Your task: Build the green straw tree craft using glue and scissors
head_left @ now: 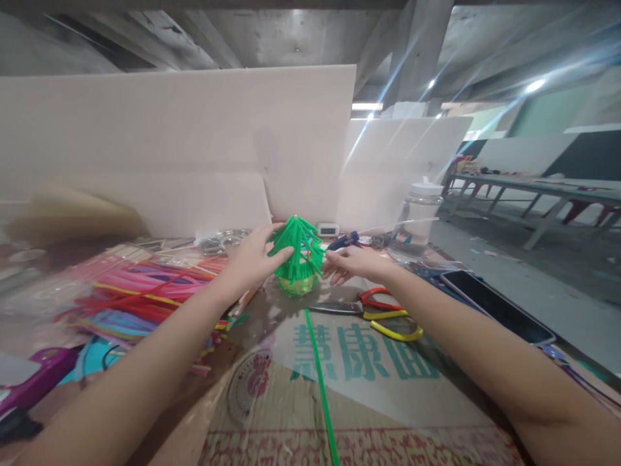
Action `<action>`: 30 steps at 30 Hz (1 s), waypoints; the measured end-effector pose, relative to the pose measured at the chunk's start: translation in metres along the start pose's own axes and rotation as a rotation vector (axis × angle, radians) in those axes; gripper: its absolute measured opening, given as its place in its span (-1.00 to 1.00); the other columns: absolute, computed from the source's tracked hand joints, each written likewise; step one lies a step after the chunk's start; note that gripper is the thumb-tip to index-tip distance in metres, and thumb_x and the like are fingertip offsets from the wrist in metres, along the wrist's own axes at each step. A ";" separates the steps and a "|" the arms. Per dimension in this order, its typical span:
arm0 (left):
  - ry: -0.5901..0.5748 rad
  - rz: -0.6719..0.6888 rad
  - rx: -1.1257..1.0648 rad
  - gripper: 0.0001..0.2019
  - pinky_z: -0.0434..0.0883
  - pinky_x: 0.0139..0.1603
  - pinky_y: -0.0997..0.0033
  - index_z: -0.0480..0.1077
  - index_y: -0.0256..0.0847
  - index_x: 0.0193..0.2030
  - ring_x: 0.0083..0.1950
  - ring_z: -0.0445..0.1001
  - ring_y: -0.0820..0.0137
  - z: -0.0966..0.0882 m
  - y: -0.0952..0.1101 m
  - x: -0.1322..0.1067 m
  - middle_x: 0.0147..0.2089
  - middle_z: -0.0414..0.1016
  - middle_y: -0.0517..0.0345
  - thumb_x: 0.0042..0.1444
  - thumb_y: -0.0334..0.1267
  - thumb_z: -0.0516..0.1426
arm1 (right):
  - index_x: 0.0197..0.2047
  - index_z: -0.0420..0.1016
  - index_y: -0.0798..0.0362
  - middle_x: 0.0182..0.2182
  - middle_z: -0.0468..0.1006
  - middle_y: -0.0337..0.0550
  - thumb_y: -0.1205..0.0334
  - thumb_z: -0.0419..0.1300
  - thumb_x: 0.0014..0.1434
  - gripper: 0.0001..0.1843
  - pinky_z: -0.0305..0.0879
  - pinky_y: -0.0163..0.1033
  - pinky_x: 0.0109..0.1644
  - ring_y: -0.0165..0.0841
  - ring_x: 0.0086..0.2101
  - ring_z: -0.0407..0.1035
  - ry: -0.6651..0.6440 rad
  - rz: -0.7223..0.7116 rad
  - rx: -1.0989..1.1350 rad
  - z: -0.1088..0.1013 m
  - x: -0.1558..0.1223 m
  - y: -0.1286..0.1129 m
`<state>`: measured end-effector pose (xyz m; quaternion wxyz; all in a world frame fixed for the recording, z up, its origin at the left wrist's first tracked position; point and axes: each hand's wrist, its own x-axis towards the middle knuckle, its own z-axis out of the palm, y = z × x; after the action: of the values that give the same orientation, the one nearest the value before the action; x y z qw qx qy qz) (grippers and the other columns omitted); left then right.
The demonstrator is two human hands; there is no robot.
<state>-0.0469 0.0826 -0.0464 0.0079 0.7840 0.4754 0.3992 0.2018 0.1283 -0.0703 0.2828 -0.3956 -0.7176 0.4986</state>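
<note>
A cone-shaped bundle of green pipe cleaners (297, 249) stands upright, its strands fanning down from a peak over a yellow-green rounded base (297, 285). My left hand (259, 259) grips its left side, thumb across the front. On the right side, my right hand (352, 264) has its fingers bent and fingertips close against the strands; whether a strand is pinched there is hidden. Just in front lie scissors (373, 310) with red and yellow handles, blades pointing left. A single green pipe cleaner (320, 382) stretches from near the blade tip toward me.
Pipe cleaners of several colours (150, 285) are heaped at left, near a purple tool (41, 375). Behind are a small white digital display (328, 230), a blue glue gun (347, 241) and a clear bottle (418, 220). A phone (497, 305) lies at right. Printed cardboard (369, 401) covers the table.
</note>
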 end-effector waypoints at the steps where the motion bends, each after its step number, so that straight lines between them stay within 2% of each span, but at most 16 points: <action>1: -0.005 0.019 0.008 -0.44 0.32 0.25 0.10 0.29 -0.29 0.25 0.21 0.39 0.16 0.000 0.000 0.000 0.21 0.42 -0.08 0.15 -0.06 0.13 | -0.35 0.56 0.15 -0.45 0.64 -0.04 -0.22 0.24 0.11 -0.48 0.49 -0.31 -0.41 -0.40 -0.53 0.50 0.060 -0.035 -0.005 -0.004 0.000 -0.004; 3: -0.013 0.058 0.026 -0.44 0.30 0.26 0.10 0.29 -0.28 0.25 0.23 0.38 0.16 -0.001 0.001 0.000 0.21 0.42 -0.07 0.16 -0.05 0.13 | -0.28 0.52 0.12 -0.45 0.61 -0.16 -0.10 0.22 0.19 -0.60 0.44 -0.39 -0.41 -0.49 -0.53 0.46 0.184 -0.121 -0.006 -0.007 -0.001 -0.011; 5: -0.021 0.081 0.040 -0.45 0.30 0.26 0.12 0.29 -0.25 0.24 0.24 0.37 0.17 -0.002 0.005 -0.002 0.22 0.41 -0.04 0.17 -0.02 0.13 | -0.21 0.50 0.09 -0.44 0.58 -0.24 0.04 0.23 0.22 -0.73 0.41 -0.41 -0.40 -0.52 -0.52 0.44 0.254 -0.188 -0.008 -0.001 -0.003 -0.017; 8: -0.027 0.081 0.079 -0.43 0.31 0.23 0.11 0.27 -0.22 0.23 0.23 0.37 0.16 -0.002 0.013 -0.005 0.21 0.41 -0.03 0.16 0.04 0.14 | -0.18 0.52 0.10 -0.45 0.57 -0.26 0.21 0.24 0.19 -0.84 0.40 -0.38 -0.41 -0.49 -0.52 0.44 0.293 -0.252 -0.086 0.014 -0.010 -0.027; 10: -0.023 0.097 0.115 -0.41 0.32 0.21 0.09 0.25 -0.21 0.24 0.22 0.38 0.14 0.000 0.018 -0.007 0.20 0.40 -0.04 0.14 0.04 0.17 | -0.14 0.54 0.12 -0.43 0.58 -0.24 0.27 0.23 0.19 -0.83 0.40 -0.36 -0.39 -0.48 -0.52 0.44 0.306 -0.268 -0.144 0.023 -0.015 -0.032; 17: -0.015 0.177 0.195 -0.44 0.32 0.20 0.07 0.21 -0.27 0.24 0.21 0.36 0.10 0.003 0.021 -0.007 0.19 0.39 -0.10 0.14 -0.11 0.17 | -0.06 0.52 0.17 -0.37 0.61 -0.16 0.29 0.21 0.20 -0.75 0.43 -0.30 -0.32 -0.44 -0.46 0.47 0.291 -0.279 -0.188 0.031 -0.017 -0.031; 30: -0.056 0.170 0.098 -0.50 0.30 0.22 0.12 0.23 -0.24 0.24 0.23 0.36 0.16 0.000 0.015 -0.006 0.21 0.38 -0.07 0.22 -0.09 0.13 | -0.04 0.49 0.18 -0.34 0.60 -0.12 0.27 0.18 0.22 -0.74 0.46 -0.26 -0.28 -0.41 -0.42 0.47 0.260 -0.300 -0.150 0.031 -0.017 -0.028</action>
<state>-0.0373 0.0698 -0.0440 -0.0512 0.8318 0.4255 0.3527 0.1781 0.0938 -0.0547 0.4138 -0.3654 -0.7609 0.3409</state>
